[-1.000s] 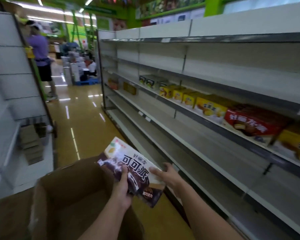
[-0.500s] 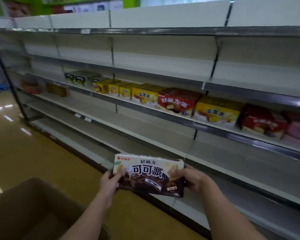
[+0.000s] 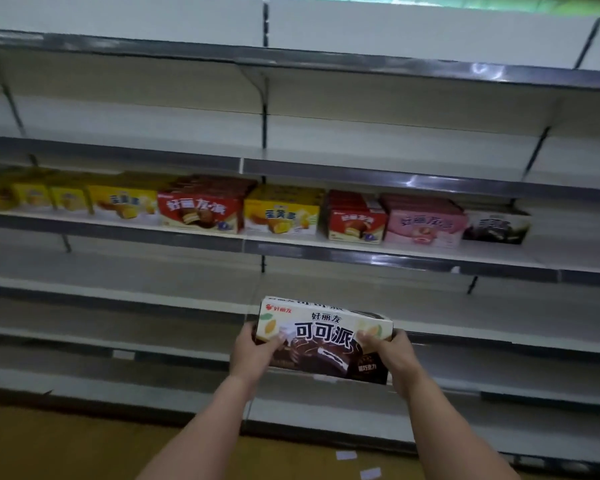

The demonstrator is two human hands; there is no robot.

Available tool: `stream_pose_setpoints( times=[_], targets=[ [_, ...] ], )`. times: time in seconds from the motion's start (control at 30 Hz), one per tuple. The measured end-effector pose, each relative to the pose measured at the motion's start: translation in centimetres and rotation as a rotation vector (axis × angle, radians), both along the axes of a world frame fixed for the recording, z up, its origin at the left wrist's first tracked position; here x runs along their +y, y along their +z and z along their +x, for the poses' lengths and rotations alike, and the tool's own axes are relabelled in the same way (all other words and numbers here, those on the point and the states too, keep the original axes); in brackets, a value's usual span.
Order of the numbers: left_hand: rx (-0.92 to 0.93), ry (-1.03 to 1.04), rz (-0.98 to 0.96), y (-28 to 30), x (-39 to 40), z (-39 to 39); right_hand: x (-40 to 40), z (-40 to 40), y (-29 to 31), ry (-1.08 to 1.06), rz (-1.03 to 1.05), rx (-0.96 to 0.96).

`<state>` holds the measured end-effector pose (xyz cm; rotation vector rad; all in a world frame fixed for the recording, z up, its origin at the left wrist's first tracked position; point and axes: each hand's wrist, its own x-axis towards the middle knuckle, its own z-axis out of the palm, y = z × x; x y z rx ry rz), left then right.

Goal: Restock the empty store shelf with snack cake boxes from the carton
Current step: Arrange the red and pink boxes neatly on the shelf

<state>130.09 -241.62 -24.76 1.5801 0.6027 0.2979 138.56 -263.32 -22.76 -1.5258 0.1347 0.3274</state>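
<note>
I hold a brown and white snack cake box (image 3: 323, 339) upright in front of the shelving, at the height of the lower shelves. My left hand (image 3: 253, 351) grips its left end and my right hand (image 3: 390, 355) grips its right end, thumbs on the printed front. One shelf (image 3: 413, 259) above carries a row of boxes: yellow (image 3: 281, 213), red (image 3: 200, 209), pink (image 3: 423, 221), and a dark box (image 3: 496, 225) like mine at the right end of the row. The carton is out of view.
White shelves with grey rails (image 3: 430, 69) run above and below the stocked one, bare of goods. Shelf space to the right of the dark box (image 3: 575, 237) holds nothing. The yellow floor (image 3: 66, 445) has two small paper slips (image 3: 347, 455) lying on it.
The view has swung right from the aisle and carton to face the shelving. The box has gone from tilted over the carton to level and upright, now held nearer the shelves.
</note>
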Motion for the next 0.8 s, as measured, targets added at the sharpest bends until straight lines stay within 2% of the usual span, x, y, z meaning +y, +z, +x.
stream_pose_setpoints(
  times=[0.47, 0.67, 0.8],
  targets=[
    [0.027, -0.199, 0.089, 2.1, -22.1, 17.3, -23.9, 10.5, 3.6, -0.203, -0.039, -0.153],
    [-0.007, -0.248, 0.118, 2.3, -29.6, 22.6, -31.3, 14.8, 4.3, -0.275, -0.060, -0.182],
    [-0.014, -0.269, 0.121, 2.1, -33.4, 26.1, -34.8, 17.7, 4.4, -0.287, -0.153, -0.211]
  ],
)
